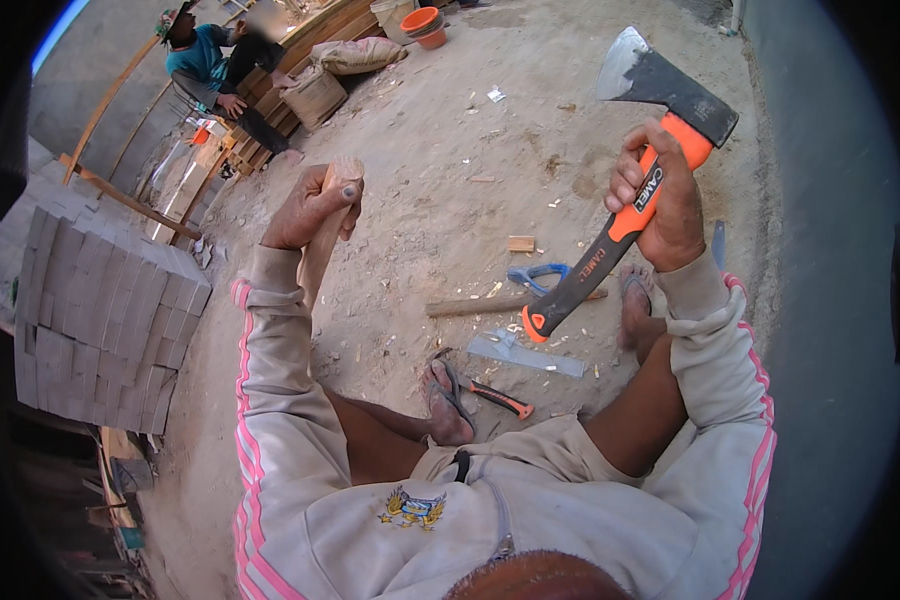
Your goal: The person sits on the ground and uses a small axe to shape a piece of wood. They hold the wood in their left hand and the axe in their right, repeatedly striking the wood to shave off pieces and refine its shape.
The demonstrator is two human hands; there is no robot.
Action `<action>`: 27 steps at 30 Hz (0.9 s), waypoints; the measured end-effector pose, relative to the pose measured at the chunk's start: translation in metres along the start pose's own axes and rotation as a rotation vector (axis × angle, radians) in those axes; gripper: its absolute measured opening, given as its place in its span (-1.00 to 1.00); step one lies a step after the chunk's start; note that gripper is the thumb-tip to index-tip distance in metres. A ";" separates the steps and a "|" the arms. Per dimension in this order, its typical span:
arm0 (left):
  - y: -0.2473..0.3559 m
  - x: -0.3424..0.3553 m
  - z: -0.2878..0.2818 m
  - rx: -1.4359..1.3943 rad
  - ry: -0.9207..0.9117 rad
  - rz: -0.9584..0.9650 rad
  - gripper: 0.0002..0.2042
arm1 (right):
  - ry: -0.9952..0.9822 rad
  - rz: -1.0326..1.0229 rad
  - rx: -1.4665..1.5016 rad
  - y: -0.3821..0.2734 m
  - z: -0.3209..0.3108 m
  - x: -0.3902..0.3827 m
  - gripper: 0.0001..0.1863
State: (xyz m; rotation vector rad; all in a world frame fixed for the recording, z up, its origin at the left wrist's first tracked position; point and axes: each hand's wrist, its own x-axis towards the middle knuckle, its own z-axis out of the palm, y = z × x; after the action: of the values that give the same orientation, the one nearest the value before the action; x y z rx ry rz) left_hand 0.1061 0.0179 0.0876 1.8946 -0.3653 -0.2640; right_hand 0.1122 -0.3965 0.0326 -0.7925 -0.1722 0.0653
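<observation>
My left hand (pixel 315 208) is closed around a pale piece of wood (pixel 320 255), held up with its rounded end showing above the thumb. My right hand (pixel 667 190) grips an axe (pixel 615 225) by its orange and black handle, close below the head. The dark axe head (pixel 667 88) points up, its bright blade edge toward the upper left. Both hands are raised and well apart, so axe and wood do not touch. On the ground below lies a hammer (pixel 500 400) with an orange and black handle, beside my left foot.
A wooden stick (pixel 480 305), a blue saw handle (pixel 540 275), a flat translucent strip (pixel 527 354) and a small wood block (pixel 521 243) lie among wood chips between my feet. Stacked grey blocks (pixel 110 310) stand left, a grey wall (pixel 820 200) right. Another person (pixel 210 70) sits near sacks (pixel 317 97) and orange buckets (pixel 425 27).
</observation>
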 end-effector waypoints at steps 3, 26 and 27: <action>0.037 -0.023 -0.042 0.408 0.393 0.056 -0.63 | 0.004 0.010 0.003 0.000 -0.003 0.001 -0.65; 0.077 -0.006 -0.031 0.197 1.006 1.052 -0.33 | -0.060 -0.028 -0.418 0.025 0.040 -0.004 -0.73; 0.062 0.003 -0.025 0.175 0.962 0.998 -0.36 | -0.059 -0.041 -0.459 0.026 0.039 -0.006 -0.74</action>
State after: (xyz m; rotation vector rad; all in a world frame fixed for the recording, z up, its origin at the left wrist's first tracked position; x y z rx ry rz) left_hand 0.1101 0.0184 0.1548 1.5572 -0.6043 1.3167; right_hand 0.0998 -0.3514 0.0405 -1.2451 -0.2645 0.0094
